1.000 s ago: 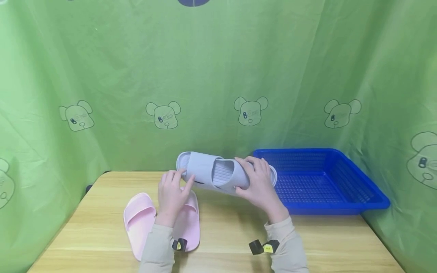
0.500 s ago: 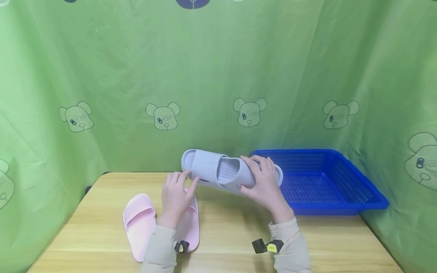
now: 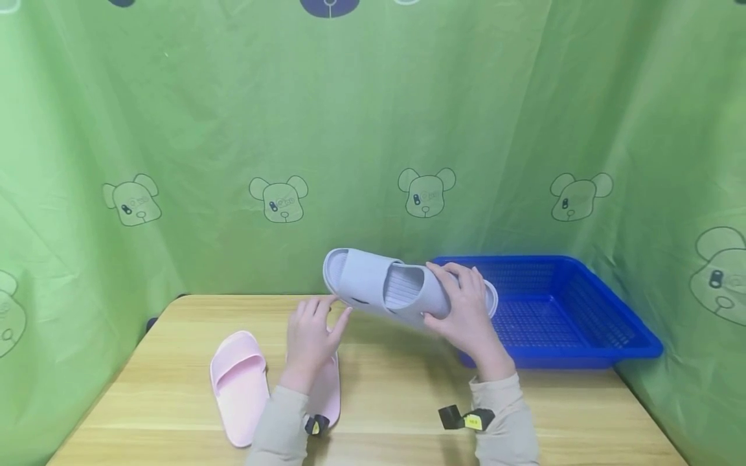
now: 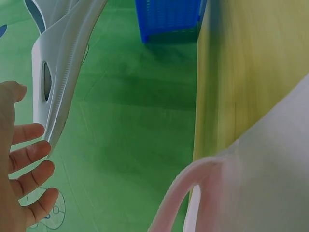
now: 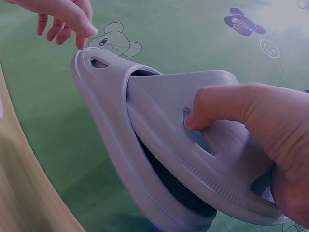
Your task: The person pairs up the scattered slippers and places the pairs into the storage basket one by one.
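Note:
A pair of grey slippers (image 3: 366, 278), nested one into the other, is held up above the table in the head view. My right hand (image 3: 466, 314) grips the pair near its right end, with the thumb (image 5: 217, 108) pressed at a side slot of one strap. At the left end of the slippers my left hand (image 3: 311, 333) has its fingers spread and relaxed. Its fingertips are very close to the sole; the left wrist view does not settle whether they touch. Below the left arm, two pink slippers (image 3: 236, 382) lie on the table, the right one partly hidden.
A blue plastic basket (image 3: 583, 353) stands at the table's back right, just behind the right hand. Green printed curtain (image 3: 350, 129) surrounds the wooden table (image 3: 396, 401) at the back and sides.
The grey slippers and both hands have moved to the right, the slippers' left end rising slightly. My left hand has loosened from the slippers' left end. The pink slippers have stayed put.

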{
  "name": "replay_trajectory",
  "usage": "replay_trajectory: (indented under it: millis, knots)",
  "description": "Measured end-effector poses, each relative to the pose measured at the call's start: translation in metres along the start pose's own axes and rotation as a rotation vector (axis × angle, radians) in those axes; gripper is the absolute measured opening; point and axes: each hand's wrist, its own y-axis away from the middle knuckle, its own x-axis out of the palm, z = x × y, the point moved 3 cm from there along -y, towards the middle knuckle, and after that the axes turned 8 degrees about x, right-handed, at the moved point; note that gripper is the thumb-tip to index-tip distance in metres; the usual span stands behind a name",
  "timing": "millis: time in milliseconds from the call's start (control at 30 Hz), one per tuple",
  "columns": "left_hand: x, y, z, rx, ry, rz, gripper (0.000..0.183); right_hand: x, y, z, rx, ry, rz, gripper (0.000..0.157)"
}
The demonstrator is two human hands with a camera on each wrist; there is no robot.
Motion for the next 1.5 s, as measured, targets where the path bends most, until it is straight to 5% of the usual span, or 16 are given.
replay_trajectory:
  millis: [500,1500]
  knots:
    - [0.017,0.004,-0.025,0.141,0.019,-0.033,0.041,-0.021,0.001,-0.014,0.054,0.018,-0.005,0.084]
    - [0.031,0.010,-0.067,0.209,0.045,0.115,0.042,-0.052,0.003,-0.043,0.044,0.072,-0.034,0.082]
